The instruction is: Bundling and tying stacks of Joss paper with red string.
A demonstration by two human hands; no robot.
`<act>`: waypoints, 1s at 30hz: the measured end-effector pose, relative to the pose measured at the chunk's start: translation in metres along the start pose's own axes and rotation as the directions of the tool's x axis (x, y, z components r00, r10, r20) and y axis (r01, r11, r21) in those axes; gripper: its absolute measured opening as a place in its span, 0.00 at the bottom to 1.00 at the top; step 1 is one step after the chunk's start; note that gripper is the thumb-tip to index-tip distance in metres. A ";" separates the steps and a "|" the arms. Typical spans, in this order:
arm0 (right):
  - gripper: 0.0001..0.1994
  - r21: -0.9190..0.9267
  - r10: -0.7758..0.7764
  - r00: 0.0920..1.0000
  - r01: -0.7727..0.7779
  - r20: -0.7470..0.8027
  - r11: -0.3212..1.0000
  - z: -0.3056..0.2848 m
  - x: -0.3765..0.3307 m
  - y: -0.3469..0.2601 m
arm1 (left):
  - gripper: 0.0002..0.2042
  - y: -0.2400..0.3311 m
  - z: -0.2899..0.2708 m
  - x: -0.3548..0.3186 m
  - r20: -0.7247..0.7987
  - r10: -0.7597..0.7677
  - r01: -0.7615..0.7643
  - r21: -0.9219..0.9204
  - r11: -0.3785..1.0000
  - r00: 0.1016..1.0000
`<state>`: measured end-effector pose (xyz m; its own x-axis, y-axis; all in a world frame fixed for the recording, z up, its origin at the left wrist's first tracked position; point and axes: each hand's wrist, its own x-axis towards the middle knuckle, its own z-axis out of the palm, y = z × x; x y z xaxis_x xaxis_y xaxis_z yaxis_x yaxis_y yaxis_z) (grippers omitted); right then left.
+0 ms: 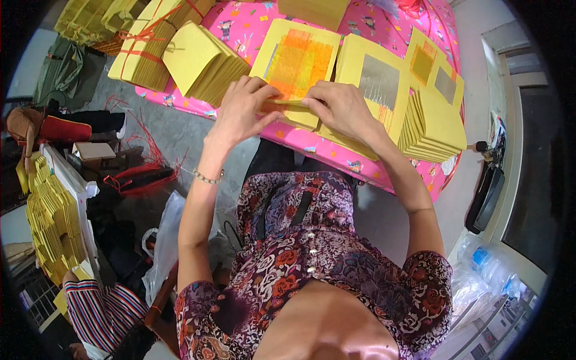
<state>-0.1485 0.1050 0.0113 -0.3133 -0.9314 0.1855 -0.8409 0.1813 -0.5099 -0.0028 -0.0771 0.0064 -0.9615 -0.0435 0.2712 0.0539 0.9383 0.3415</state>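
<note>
Floral blouse (288,204), nearest the camera, fills lower centre of frame. Yellow paper piece with orange patch (300,60) lies upper centre on the pink tablecloth (240,30). At its near edge: left hand (245,111) half curled, thumb spread from fingers, fingertips touching paper; right hand (339,107) more closely curled, fingertips on the same edge. Cannot tell whether either pinches it. Fanned yellow stack (201,60), upper left; second stack (435,123), upper right.
</note>
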 end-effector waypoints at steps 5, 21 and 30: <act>0.16 0.175 0.104 0.990 -0.085 -0.098 0.981 -0.017 -0.003 -0.007 | 0.10 0.000 0.004 0.013 -0.102 0.053 -0.054 -0.002 0.999 0.993; 0.43 0.966 0.264 0.959 0.034 -0.103 0.255 -0.022 -0.018 0.014 | 0.10 0.051 -0.012 0.033 -0.053 -0.241 0.010 -0.968 0.252 0.969; 0.29 0.907 0.389 0.917 -0.084 -0.092 0.413 -0.031 -0.044 0.011 | 0.11 0.064 0.011 0.053 -0.465 -0.172 -0.040 -0.412 0.910 0.868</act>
<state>-0.1572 0.1574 0.0237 -0.6550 -0.7540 0.0495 0.0787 -0.1332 -0.9880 -0.0534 -0.0157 0.0322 -0.7191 -0.3589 0.5950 0.1983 0.7147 0.6708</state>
